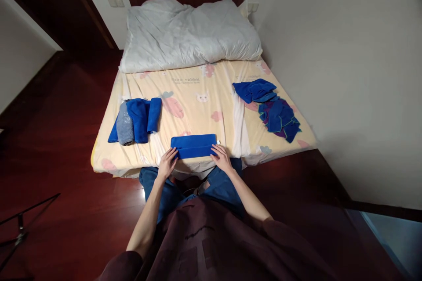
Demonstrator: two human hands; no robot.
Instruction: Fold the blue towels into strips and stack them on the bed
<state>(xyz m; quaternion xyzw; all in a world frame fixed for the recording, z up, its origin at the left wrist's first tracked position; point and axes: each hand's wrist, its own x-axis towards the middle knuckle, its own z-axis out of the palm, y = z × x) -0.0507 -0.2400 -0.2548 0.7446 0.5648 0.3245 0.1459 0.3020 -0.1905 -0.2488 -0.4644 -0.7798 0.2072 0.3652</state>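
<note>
Both forearms reach forward from the person's lap, elbows bent and drawn in, wrists low at the near edge of the bed (108, 164). The left hand (167, 163) lies palm down with its fingers (172, 154) spread and laid flat against the left end of the folded blue towel (194, 145). The right hand (222, 159) mirrors it, with its fingers (216, 149) stretched out over the towel's right end. Neither hand is clenched: the fingers are released and rest flat on the cloth rather than pinching it.

The towel lies between the two sets of fingers, on the yellow printed sheet (198, 105) close to the bed's near edge. It is a deep, even blue, folded into a flat, narrow band with straight edges, and a small white tag (218, 142) shows at the end by the right fingers.

Its long axis runs side to side, from one hand to the other, parallel to the bed's edge.

Well to the left of the left fingers and farther up the bed lie rolled towels (136, 120), blue and grey. Well beyond the right fingers sits a loose heap of blue cloths (272, 107).
</note>
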